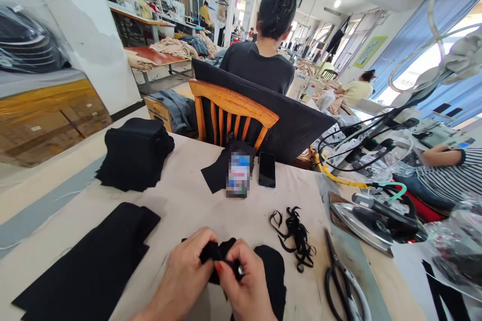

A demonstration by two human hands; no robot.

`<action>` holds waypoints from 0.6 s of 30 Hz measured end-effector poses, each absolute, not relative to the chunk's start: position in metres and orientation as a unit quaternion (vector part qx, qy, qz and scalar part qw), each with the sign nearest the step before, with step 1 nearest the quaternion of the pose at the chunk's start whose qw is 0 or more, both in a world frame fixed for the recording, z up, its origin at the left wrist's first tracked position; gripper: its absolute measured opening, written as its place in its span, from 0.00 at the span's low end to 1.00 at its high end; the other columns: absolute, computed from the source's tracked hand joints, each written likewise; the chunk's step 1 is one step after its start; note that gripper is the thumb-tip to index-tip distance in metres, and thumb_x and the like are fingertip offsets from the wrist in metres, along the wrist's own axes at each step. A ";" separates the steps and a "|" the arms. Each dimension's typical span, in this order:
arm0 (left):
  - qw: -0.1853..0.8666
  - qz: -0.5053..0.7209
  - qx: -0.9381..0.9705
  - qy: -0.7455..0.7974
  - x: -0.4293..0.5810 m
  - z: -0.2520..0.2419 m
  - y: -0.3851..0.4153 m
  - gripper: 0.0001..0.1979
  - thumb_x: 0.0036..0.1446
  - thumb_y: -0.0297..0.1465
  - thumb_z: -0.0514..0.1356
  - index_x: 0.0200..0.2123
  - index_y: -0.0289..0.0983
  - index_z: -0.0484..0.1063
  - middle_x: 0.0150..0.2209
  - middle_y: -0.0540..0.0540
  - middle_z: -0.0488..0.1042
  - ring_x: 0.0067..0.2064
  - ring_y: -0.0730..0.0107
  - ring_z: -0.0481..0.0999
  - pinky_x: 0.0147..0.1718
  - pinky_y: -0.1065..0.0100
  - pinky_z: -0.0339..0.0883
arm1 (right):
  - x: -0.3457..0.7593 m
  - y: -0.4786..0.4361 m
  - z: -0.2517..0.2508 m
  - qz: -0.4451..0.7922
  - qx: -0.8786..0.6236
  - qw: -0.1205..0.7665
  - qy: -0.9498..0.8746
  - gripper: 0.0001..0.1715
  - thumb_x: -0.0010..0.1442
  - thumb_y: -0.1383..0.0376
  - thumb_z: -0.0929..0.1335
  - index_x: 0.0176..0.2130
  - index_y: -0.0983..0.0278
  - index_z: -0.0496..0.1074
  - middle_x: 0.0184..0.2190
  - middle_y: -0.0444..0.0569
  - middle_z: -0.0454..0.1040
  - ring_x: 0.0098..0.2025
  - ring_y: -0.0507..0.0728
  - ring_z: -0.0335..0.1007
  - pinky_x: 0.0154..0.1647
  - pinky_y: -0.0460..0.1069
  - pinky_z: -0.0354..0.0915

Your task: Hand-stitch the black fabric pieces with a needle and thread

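Both of my hands are together at the front middle of the table, pinching one small bunched piece of black fabric (pixel 226 246). My left hand (pixel 184 271) grips its left side. My right hand (pixel 244 281) holds the right side, thumb bent over the cloth; a small shiny spot shows by its fingers. Part of the fabric is hidden behind my fingers. Beside my right hand lies another black fabric piece (pixel 274 271) with a rounded edge. Left of my hands, a flat stack of black cut pieces (pixel 90 261) rests on the table.
A taller black fabric stack (pixel 131 153) stands back left. Two phones, one lit (pixel 239 174) and one dark (pixel 266 170), lie near the wooden chair (pixel 237 103). Right are black strips (pixel 295 235), scissors (pixel 341 281) and an iron (pixel 372 225). A person (pixel 259 60) sits ahead.
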State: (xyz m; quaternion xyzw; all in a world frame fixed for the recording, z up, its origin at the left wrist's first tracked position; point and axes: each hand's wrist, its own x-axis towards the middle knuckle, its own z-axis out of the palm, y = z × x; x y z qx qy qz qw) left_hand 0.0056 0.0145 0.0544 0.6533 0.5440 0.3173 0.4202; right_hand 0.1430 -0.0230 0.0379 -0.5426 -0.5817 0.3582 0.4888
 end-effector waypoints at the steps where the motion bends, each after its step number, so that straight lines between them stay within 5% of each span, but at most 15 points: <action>1: 0.422 0.330 0.651 0.538 0.006 0.055 0.015 0.10 0.45 0.20 0.54 0.24 0.42 0.61 0.25 0.54 0.66 0.28 0.67 0.67 0.29 0.69 0.58 | 0.144 -0.022 0.037 0.306 -0.550 0.477 -0.614 0.10 0.50 0.72 0.66 0.25 0.61 0.59 0.22 0.40 0.60 0.24 0.51 0.56 0.25 0.45 0.52; 4: 0.480 0.363 0.613 0.512 0.009 0.058 0.014 0.09 0.47 0.21 0.54 0.25 0.42 0.61 0.34 0.51 0.71 0.38 0.64 0.72 0.36 0.69 0.63 | 0.149 -0.018 0.036 0.156 -0.581 0.440 -0.666 0.14 0.42 0.77 0.63 0.29 0.60 0.64 0.25 0.42 0.64 0.27 0.54 0.60 0.27 0.47 0.55; 7: 0.550 0.388 0.540 0.505 0.011 0.060 0.014 0.07 0.49 0.23 0.56 0.25 0.42 0.63 0.35 0.51 0.73 0.38 0.63 0.73 0.36 0.69 0.66 | 0.150 -0.015 0.035 0.105 -0.587 0.451 -0.664 0.20 0.48 0.77 0.62 0.37 0.59 0.71 0.29 0.48 0.69 0.32 0.58 0.64 0.30 0.50 0.59; 10: 0.535 0.420 0.524 0.513 0.011 0.058 0.017 0.09 0.48 0.24 0.58 0.25 0.42 0.61 0.31 0.52 0.71 0.34 0.65 0.71 0.32 0.70 0.65 | 0.143 -0.017 0.032 0.221 -0.553 0.532 -0.602 0.14 0.56 0.74 0.63 0.36 0.59 0.73 0.32 0.49 0.73 0.34 0.58 0.68 0.33 0.50 0.63; 13: 0.486 0.429 0.559 0.516 0.008 0.055 0.020 0.12 0.45 0.21 0.57 0.24 0.42 0.58 0.28 0.55 0.67 0.31 0.68 0.67 0.29 0.71 0.61 | 0.136 -0.021 0.029 0.423 -0.523 0.596 -0.438 0.04 0.58 0.64 0.69 0.31 0.60 0.72 0.29 0.47 0.73 0.24 0.52 0.64 0.23 0.46 0.60; 18: 0.478 0.366 0.580 0.549 0.007 0.055 0.019 0.09 0.47 0.22 0.57 0.29 0.43 0.62 0.26 0.56 0.67 0.28 0.69 0.66 0.26 0.72 0.60 | 0.135 -0.022 0.033 0.608 -0.440 0.611 -0.250 0.17 0.48 0.55 0.76 0.28 0.63 0.70 0.28 0.41 0.68 0.14 0.42 0.48 0.14 0.42 0.45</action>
